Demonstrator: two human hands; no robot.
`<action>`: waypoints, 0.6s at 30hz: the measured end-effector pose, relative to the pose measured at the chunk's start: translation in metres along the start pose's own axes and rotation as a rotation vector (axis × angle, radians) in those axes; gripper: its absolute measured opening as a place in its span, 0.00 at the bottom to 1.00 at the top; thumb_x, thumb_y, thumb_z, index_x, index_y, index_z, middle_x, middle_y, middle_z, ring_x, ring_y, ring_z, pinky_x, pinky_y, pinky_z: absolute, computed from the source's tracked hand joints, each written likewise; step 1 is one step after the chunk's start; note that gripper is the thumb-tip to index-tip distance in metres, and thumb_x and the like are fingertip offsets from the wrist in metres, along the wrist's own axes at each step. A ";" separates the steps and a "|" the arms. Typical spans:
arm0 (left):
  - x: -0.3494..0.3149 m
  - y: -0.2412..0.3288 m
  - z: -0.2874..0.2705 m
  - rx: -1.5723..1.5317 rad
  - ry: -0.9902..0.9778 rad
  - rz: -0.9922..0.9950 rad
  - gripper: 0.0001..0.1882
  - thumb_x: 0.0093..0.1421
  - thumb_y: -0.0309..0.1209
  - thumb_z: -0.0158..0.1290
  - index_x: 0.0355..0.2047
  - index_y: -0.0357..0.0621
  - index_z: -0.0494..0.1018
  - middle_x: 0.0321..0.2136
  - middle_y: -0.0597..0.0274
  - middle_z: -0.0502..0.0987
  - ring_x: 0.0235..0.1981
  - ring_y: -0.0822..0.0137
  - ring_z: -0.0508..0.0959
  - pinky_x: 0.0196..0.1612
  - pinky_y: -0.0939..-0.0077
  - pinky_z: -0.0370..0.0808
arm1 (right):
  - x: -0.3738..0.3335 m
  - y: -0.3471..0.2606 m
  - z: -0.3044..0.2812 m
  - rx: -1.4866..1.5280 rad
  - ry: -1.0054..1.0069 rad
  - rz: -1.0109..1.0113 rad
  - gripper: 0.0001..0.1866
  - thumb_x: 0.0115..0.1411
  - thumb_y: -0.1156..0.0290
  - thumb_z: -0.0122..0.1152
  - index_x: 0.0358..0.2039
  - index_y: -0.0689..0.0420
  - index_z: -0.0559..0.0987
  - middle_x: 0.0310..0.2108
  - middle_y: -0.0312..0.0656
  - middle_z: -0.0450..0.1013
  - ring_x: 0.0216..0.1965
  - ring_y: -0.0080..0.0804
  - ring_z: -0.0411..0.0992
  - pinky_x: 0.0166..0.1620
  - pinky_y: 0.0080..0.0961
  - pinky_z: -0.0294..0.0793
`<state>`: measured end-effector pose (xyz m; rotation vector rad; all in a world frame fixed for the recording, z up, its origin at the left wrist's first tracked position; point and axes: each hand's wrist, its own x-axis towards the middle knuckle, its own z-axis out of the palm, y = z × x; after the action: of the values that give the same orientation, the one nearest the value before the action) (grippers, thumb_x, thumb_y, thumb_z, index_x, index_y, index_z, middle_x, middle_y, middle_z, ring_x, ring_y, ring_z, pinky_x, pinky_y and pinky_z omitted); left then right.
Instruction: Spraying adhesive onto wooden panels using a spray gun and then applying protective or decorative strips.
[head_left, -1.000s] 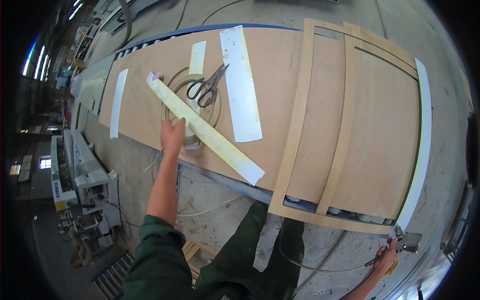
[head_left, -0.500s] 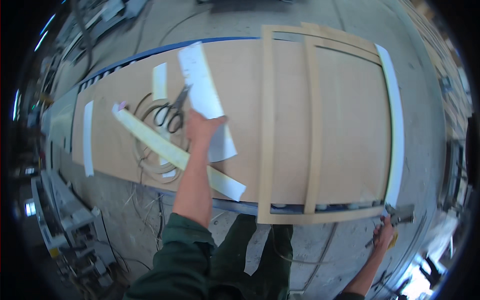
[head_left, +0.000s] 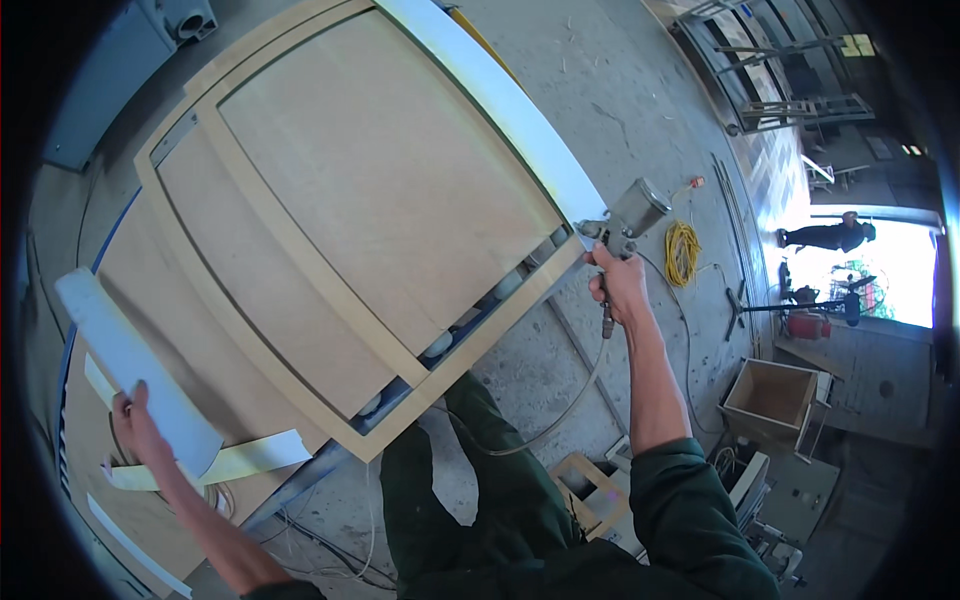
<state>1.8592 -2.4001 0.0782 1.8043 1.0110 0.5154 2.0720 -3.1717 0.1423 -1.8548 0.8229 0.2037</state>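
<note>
My left hand (head_left: 140,425) is closed on the edge of a broad white strip (head_left: 150,370), which is tilted above the board at the left. Below it a yellowish-white strip (head_left: 255,455) lies across a coil of thin banding (head_left: 215,500), largely covered. My right hand (head_left: 622,285) grips a spray gun (head_left: 638,212) with a metal cup and a hose from its handle. The nozzle is close to the near end of a long white strip (head_left: 500,100) along the right side of a light wooden frame (head_left: 275,245). The frame lies on a large brown board (head_left: 390,170).
Rollers (head_left: 437,345) show under the frame's near edge. An air hose (head_left: 545,435) loops in front of my legs. A yellow coiled cable (head_left: 683,252), an open wooden box (head_left: 770,393) and a pedestal fan (head_left: 860,290) stand to the right. Another person (head_left: 835,235) is in the bright doorway.
The view has swung to the right. My left hand has lifted and tilted the broad white strip. The spray gun stays in my right hand near the frame's corner. Scissors seen before are no longer visible.
</note>
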 end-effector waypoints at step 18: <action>-0.290 0.133 0.146 -0.057 -1.115 -0.030 0.17 0.49 0.20 0.59 0.42 0.36 0.83 0.32 0.57 0.86 0.31 0.72 0.83 0.36 0.78 0.77 | 0.001 -0.012 -0.004 0.001 -0.107 0.077 0.12 0.70 0.66 0.62 0.38 0.64 0.78 0.33 0.42 0.78 0.14 0.24 0.68 0.15 0.25 0.61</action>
<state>1.8538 -2.7413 0.1577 1.6368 0.2293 -0.4725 2.0795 -3.1736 0.1527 -1.7970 0.8207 0.3478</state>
